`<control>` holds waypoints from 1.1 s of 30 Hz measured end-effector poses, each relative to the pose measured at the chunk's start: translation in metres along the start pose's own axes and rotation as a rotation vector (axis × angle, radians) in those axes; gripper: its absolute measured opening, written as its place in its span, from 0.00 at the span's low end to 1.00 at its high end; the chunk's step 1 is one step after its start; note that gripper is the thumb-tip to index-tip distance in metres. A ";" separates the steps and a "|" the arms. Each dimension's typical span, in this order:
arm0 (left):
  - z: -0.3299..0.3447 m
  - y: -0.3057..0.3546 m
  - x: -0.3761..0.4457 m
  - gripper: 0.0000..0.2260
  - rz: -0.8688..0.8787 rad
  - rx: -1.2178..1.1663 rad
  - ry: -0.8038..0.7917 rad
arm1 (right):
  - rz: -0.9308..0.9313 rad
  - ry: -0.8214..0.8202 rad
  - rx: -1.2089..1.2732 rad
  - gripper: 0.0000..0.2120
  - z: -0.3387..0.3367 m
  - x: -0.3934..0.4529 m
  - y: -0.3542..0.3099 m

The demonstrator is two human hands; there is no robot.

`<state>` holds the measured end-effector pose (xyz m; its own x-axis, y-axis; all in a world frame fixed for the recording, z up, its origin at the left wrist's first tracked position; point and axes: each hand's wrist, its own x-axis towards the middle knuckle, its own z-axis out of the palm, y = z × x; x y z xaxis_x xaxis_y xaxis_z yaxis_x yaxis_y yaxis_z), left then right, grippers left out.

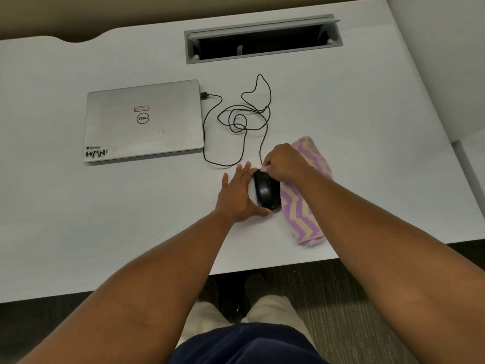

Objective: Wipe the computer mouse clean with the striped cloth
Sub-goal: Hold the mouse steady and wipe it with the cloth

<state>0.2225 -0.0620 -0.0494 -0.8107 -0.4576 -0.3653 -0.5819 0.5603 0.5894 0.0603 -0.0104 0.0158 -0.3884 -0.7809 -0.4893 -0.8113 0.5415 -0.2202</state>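
So the black mouse sits near the front edge of the white desk, and the left hand lies flat against its left side, fingers straight and thumb hooked round the near end. The right hand pinches a corner of the striped cloth (purple and cream zigzags) onto the mouse's front end. The cord loops back to a closed silver laptop.

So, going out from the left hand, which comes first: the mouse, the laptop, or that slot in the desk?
From the left hand:
1. Computer mouse, touching it on its right.
2. Laptop, farther back on the left.
3. Cable slot, at the desk's far edge.
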 end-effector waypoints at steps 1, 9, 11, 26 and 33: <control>0.000 0.000 0.000 0.55 -0.001 0.001 0.000 | 0.016 0.025 0.000 0.15 0.003 0.001 -0.002; 0.001 -0.001 0.002 0.56 0.006 -0.014 0.009 | -0.112 -0.112 0.166 0.08 0.008 0.005 -0.002; 0.000 0.000 0.002 0.55 0.003 -0.011 0.008 | -0.135 -0.204 0.148 0.08 0.002 0.002 0.004; -0.003 0.004 -0.003 0.60 -0.019 0.018 -0.025 | 0.088 -0.018 0.615 0.09 -0.018 -0.021 0.043; -0.009 0.009 -0.007 0.61 -0.090 -0.143 0.014 | 0.178 0.091 0.772 0.11 -0.029 -0.030 0.047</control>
<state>0.2231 -0.0599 -0.0355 -0.7544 -0.5111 -0.4119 -0.6358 0.4130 0.6521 0.0212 0.0289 0.0445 -0.5448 -0.6664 -0.5091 -0.2143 0.6975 -0.6838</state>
